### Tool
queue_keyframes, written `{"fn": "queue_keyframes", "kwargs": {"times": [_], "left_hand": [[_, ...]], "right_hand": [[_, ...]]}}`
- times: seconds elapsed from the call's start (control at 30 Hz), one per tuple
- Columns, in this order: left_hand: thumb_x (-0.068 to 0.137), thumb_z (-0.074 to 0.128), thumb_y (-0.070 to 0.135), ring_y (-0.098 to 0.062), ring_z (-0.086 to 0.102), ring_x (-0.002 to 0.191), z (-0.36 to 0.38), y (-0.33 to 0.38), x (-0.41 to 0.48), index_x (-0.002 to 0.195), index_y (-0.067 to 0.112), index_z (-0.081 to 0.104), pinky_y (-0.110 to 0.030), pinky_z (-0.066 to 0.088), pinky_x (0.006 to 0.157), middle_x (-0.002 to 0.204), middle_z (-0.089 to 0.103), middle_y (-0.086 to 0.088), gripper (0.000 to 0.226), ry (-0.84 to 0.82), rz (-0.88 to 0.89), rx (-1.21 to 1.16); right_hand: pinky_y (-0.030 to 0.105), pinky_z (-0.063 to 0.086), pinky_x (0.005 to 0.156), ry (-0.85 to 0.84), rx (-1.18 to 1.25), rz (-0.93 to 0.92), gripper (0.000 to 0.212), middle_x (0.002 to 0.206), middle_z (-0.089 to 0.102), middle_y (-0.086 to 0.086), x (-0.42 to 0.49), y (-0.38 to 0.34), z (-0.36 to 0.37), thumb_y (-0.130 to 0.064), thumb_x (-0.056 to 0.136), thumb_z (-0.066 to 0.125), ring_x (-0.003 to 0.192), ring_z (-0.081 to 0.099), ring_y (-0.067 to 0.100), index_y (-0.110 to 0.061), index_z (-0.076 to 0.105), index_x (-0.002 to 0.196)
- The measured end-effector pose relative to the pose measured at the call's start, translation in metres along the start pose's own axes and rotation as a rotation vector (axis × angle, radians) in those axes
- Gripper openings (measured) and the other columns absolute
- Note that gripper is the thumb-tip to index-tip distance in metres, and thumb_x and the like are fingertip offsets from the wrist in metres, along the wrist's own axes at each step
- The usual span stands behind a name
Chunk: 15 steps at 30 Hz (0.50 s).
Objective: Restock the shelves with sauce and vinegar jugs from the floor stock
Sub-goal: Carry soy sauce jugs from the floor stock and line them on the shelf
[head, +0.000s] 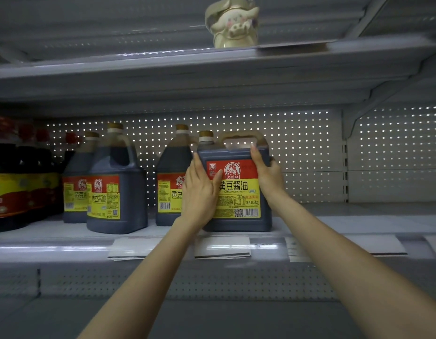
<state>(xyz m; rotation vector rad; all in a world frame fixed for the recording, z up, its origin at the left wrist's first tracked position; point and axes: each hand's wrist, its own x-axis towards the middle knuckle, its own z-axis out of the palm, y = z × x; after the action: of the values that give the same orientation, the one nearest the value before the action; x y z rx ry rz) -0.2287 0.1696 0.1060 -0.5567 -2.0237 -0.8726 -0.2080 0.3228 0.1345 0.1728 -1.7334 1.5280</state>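
Observation:
A dark soy sauce jug (239,192) with a red and yellow label, a brown cap and a top handle stands on the middle shelf (334,223) near its front edge. My left hand (200,192) holds its left side, fingers up along the edge and thumb across the label. My right hand (268,174) grips the right side, with the index finger pointing up on the front and the other fingers wrapped round the corner. Three matching jugs (114,182) (75,187) (168,187) stand to the left; the nearest is partly hidden behind my left hand.
Dark bottles with red caps (14,187) fill the shelf's far left. The shelf right of the held jug is bare, backed by a perforated panel (309,148). Paper price tags (222,247) hang on the shelf front. A cream figurine jar (233,23) sits on the upper shelf (212,69).

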Motion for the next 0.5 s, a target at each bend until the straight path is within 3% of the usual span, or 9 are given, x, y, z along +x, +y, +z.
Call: {"fn": "queue_keyframes", "kwargs": {"times": [0.2, 0.27, 0.33, 0.37, 0.43, 0.5], "left_hand": [[0.099, 0.019, 0.053, -0.026, 0.01, 0.146, -0.027, -0.017, -0.014, 0.153, 0.015, 0.0, -0.043, 0.013, 0.116, 0.16, 0.009, -0.006, 0.068, -0.048, 0.071, 0.244], [0.091, 0.01, 0.058, -0.025, 0.007, 0.147, -0.037, -0.024, -0.02, 0.153, 0.017, 0.002, -0.044, 0.009, 0.116, 0.161, 0.006, -0.003, 0.075, -0.07, 0.046, 0.257], [0.09, 0.008, 0.06, -0.024, 0.005, 0.147, -0.044, -0.027, -0.023, 0.153, 0.019, 0.002, -0.046, 0.004, 0.117, 0.161, 0.004, -0.001, 0.075, -0.087, 0.021, 0.256], [0.094, 0.01, 0.059, -0.023, 0.004, 0.147, -0.047, -0.027, -0.024, 0.153, 0.019, 0.003, -0.047, 0.003, 0.117, 0.161, 0.005, -0.001, 0.072, -0.089, 0.02, 0.255], [0.098, 0.015, 0.056, -0.023, 0.004, 0.147, -0.048, -0.021, -0.026, 0.153, 0.019, 0.004, -0.048, 0.002, 0.117, 0.161, 0.007, -0.001, 0.067, -0.083, 0.04, 0.244], [0.094, 0.007, 0.062, -0.023, 0.006, 0.147, -0.046, -0.007, -0.03, 0.153, 0.02, 0.004, -0.048, 0.002, 0.116, 0.16, 0.01, -0.001, 0.072, -0.074, 0.091, 0.221]], "right_hand": [[0.02, 0.05, 0.07, -0.143, -0.163, -0.025, 0.044, 0.092, 0.067, -0.007, -0.021, -0.007, -0.012, -0.057, 0.091, 0.044, 0.084, 0.066, 0.009, -0.019, 0.053, 0.112], [0.034, 0.053, 0.086, -0.225, -0.357, -0.032, 0.073, 0.109, 0.067, -0.003, -0.036, -0.006, -0.022, -0.076, 0.082, 0.035, 0.101, 0.065, 0.016, -0.018, 0.05, 0.124], [0.05, 0.04, 0.105, -0.267, -0.691, -0.042, 0.11, 0.137, 0.052, 0.005, -0.049, -0.006, -0.034, -0.095, 0.065, 0.015, 0.124, 0.051, 0.023, -0.019, 0.038, 0.141], [0.054, 0.03, 0.111, -0.249, -0.825, -0.023, 0.113, 0.149, 0.038, 0.006, -0.055, -0.007, -0.041, -0.095, 0.064, 0.009, 0.136, 0.038, 0.026, -0.021, 0.026, 0.148], [0.056, 0.014, 0.116, -0.187, -0.982, -0.013, 0.092, 0.159, 0.014, 0.002, -0.066, -0.01, -0.056, -0.081, 0.081, 0.013, 0.145, 0.016, 0.025, -0.025, 0.01, 0.153], [0.058, 0.008, 0.116, -0.142, -1.115, -0.045, 0.077, 0.16, 0.007, 0.001, -0.078, -0.017, -0.076, -0.07, 0.09, 0.02, 0.147, 0.009, 0.023, -0.027, 0.008, 0.153]]}}
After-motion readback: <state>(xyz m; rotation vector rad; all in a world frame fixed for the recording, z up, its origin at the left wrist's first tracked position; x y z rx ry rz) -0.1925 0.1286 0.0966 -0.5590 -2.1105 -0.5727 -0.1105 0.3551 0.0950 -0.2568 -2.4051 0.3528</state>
